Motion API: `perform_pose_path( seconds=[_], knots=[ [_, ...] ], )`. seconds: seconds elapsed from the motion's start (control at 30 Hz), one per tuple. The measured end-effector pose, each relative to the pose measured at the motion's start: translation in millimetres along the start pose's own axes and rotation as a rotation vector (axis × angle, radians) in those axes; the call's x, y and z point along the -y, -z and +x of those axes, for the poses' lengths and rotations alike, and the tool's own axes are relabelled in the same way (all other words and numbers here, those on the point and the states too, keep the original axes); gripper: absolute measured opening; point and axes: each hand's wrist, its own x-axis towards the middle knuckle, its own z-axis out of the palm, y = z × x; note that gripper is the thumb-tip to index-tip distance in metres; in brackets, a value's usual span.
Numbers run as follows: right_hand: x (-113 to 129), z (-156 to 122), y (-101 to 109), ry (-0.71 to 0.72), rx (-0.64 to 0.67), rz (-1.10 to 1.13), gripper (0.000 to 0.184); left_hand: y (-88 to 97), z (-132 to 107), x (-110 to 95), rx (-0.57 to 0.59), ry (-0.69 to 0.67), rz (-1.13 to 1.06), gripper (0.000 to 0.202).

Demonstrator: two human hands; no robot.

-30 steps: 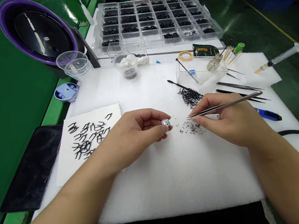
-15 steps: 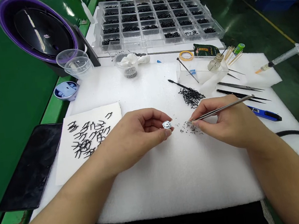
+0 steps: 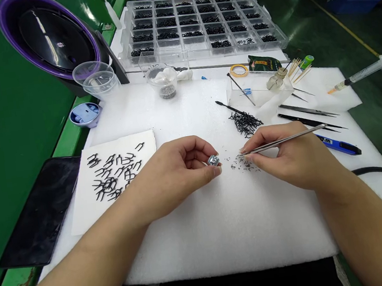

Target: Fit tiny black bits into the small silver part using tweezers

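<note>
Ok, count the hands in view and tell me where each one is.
2. The left hand is near the middle, holding a small metal piece; the right hand is farther right, holding tweezers by scattered dark bits. No others show.

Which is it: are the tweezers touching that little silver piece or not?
Apart: the head view shows white surface between the tweezers' tips and the silver piece.

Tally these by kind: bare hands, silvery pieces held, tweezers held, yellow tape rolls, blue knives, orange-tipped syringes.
Hands: 2 (left hand, right hand)
Silvery piece: 1
Held tweezers: 1
Yellow tape roll: 1
Blue knife: 1
Orange-tipped syringe: 1
Total: 7
</note>
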Motion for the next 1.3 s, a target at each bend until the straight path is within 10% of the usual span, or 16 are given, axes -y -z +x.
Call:
perform_pose_path(
  seconds=[0.83, 1.3],
  knots=[
    [2.6, -1.4, 0.8, -0.02, 0.007, 0.009, 0.006, -2.8, 0.5, 7.9, -0.028, -0.037, 0.112, 0.023],
    [30.1, -20.1, -25.8, -0.023, -0.154, 0.432, 0.007, -14.5, 3.0, 5.0, -0.118, -0.043, 0.161, 0.014]
  ],
)
